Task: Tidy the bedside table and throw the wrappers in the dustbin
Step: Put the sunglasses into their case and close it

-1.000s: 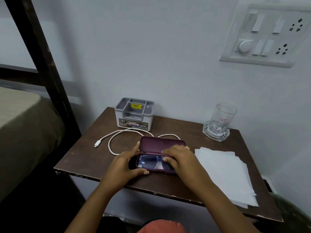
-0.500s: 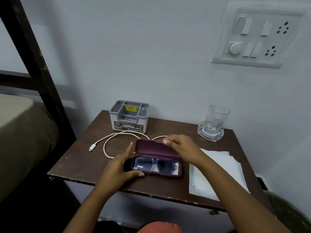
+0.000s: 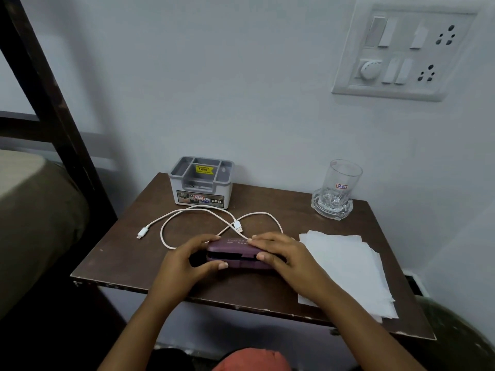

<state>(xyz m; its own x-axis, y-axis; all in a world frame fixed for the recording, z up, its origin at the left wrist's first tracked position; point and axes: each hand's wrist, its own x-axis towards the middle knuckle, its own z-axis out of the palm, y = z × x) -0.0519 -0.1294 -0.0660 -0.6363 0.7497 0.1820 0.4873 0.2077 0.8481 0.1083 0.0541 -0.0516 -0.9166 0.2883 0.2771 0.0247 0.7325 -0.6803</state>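
Pressing the lid, open a moment ago, nearly shut, both hands' fingers (image 3: 263, 256) are gripping the maroon glasses case (image 3: 235, 253) near the desk's (image 3: 112, 253) front edge, leaving cable (image 3: 203, 212) and papers (image 3: 345, 266) to tidy.

Your left hand (image 3: 184, 266) and right hand (image 3: 284, 257) clasp the maroon spectacle case (image 3: 232, 253) from both ends (lid nearly down, a dark slit showing) on the worktop (image 3: 128, 253), with the white cable (image 3: 214, 218) looped just behind it.
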